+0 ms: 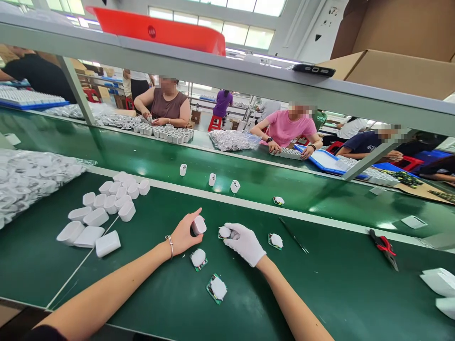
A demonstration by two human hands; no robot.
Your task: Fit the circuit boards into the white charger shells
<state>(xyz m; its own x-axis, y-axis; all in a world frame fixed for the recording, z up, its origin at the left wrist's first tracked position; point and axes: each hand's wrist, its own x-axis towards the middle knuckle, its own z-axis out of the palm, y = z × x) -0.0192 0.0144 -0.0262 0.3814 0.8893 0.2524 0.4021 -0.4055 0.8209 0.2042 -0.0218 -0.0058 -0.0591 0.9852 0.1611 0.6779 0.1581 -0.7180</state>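
My bare left hand (185, 233) is closed around a white plastic housing (199, 225), holding it upright over the green table. To its right, my white-gloved right hand (245, 242) pinches a small circuit board (223, 232) that has a white round part on top. A similar board (198, 258) lies just below my left hand, and another board (216, 288) sits nearer to me. One more circuit board (276, 241) rests to the right of the glove. Beyond it lie black tweezers (293, 235).
At left stand several white housings (110, 201) beside a clear bag of white parts (31, 182). Pliers (384, 248) lie at right. Along the green belt (159, 161) stand white housings (235, 186) and a board (278, 200). Overhead, a shelf carries a red tray (159, 31). Co-workers sit opposite.
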